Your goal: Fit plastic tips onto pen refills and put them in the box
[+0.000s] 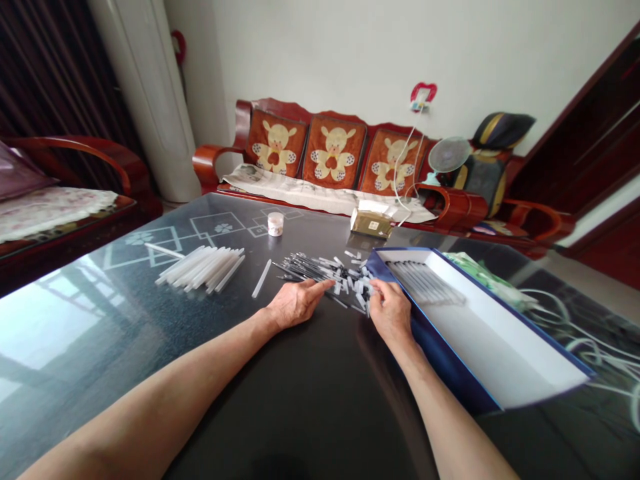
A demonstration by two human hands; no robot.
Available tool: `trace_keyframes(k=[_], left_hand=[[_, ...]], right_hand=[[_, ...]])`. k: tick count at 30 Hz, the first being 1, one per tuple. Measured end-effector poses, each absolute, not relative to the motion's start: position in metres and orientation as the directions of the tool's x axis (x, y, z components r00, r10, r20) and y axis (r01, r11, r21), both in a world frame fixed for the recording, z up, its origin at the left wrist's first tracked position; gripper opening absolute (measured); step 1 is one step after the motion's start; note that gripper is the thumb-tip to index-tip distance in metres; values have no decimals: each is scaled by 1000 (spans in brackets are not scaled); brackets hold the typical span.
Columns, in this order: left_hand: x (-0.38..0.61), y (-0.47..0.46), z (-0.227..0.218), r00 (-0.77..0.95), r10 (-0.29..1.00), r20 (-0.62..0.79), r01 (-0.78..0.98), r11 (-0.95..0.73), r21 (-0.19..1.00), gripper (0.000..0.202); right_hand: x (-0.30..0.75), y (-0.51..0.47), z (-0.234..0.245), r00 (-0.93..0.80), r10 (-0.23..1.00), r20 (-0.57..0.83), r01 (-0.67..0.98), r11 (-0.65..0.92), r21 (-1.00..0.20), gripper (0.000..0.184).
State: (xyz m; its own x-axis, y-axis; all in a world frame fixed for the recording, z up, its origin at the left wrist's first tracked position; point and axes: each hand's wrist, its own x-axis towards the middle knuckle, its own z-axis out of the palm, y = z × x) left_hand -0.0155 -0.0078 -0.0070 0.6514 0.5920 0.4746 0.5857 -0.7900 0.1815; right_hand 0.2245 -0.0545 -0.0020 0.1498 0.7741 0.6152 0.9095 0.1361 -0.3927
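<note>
The little sticks (320,269) are too small to make out, and the right hand (391,310) hides some of them.

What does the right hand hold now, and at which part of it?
The right hand has its fingers among the thin dark rods; whether it grips one, and where, cannot be told.

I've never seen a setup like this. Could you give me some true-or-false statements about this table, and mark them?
The right hand touches a pile of thin dark rods. True.
An open box with a blue rim holds a row of rods. True.
A bundle of white tubes lies inside the box. False: the bundle of white tubes lies on the glass table, left of the left hand.
A small white jar stands on the sofa. False: the small white jar stands on the table.
</note>
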Motion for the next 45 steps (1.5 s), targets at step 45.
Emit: trace_keyframes(k=[45], left_hand=[[-14, -7, -7, 702, 500, 507, 521, -846, 113, 30]], right_hand=[[159, -59, -19, 218, 908, 359, 333, 277, -902, 25]])
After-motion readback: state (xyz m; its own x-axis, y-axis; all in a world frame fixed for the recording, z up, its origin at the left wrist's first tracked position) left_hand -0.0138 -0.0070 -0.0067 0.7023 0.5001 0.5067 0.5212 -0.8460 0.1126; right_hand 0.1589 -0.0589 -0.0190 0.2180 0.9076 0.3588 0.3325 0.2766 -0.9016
